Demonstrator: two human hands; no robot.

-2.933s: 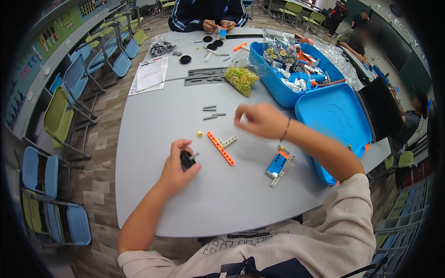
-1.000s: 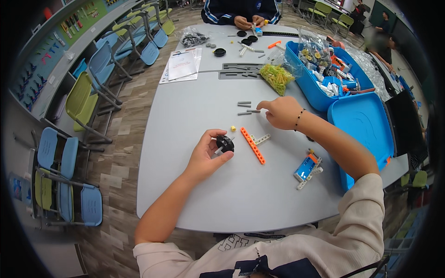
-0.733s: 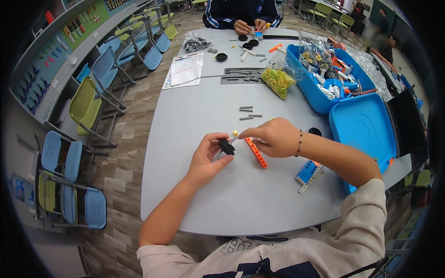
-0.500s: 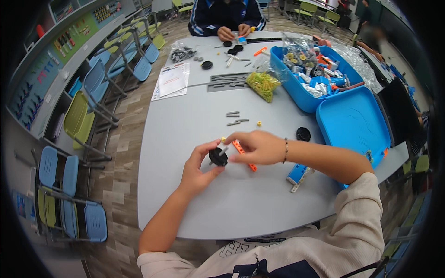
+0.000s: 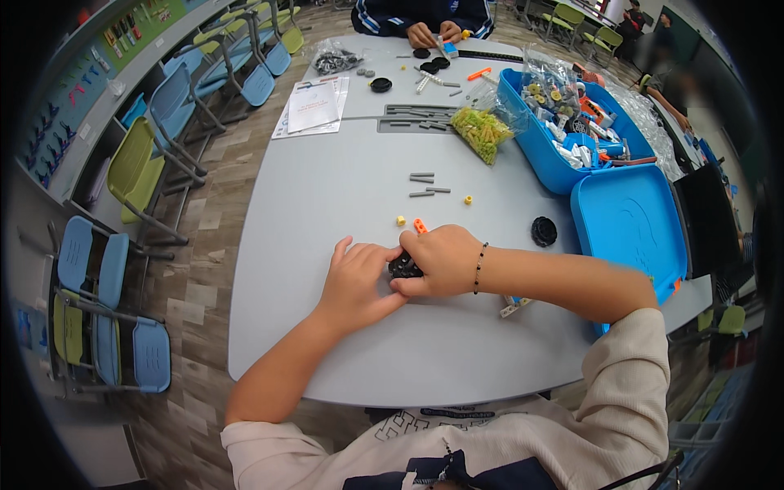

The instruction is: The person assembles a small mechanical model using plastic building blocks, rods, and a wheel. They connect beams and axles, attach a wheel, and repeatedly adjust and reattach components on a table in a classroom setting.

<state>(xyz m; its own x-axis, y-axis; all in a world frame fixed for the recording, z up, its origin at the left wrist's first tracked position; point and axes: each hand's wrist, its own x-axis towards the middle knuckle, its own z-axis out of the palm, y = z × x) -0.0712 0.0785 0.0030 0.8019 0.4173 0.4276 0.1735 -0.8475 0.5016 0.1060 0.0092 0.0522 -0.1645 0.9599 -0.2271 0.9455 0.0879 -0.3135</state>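
Over the near middle of the table, a small black toy wheel (image 5: 404, 266) is held between both my hands. My left hand (image 5: 357, 282) grips it from the left, fingers curled at its rim. From the right, my right hand (image 5: 443, 260) closes on the same wheel and hides part of it. Just behind my right hand, an orange perforated beam (image 5: 420, 225) is partly covered. Two small yellow pieces (image 5: 401, 220) and several grey axle rods (image 5: 421, 179) lie farther off. A second black wheel (image 5: 543, 231) rests beyond my right forearm, which partly hides a white building piece (image 5: 513, 307).
An open blue box (image 5: 523, 145) full of parts stands at the right, its lid (image 5: 633, 216) folded toward me. A bag of yellow-green pieces (image 5: 482, 135), a grey axle tray (image 5: 392, 126) and papers (image 5: 313, 108) lie farther back. Across the table, another person's hands (image 5: 433, 34) handle parts.
My right hand has closed in on the wheel from the right. The grey rod that showed sticking out of the wheel is now hidden. The view has shifted slightly.
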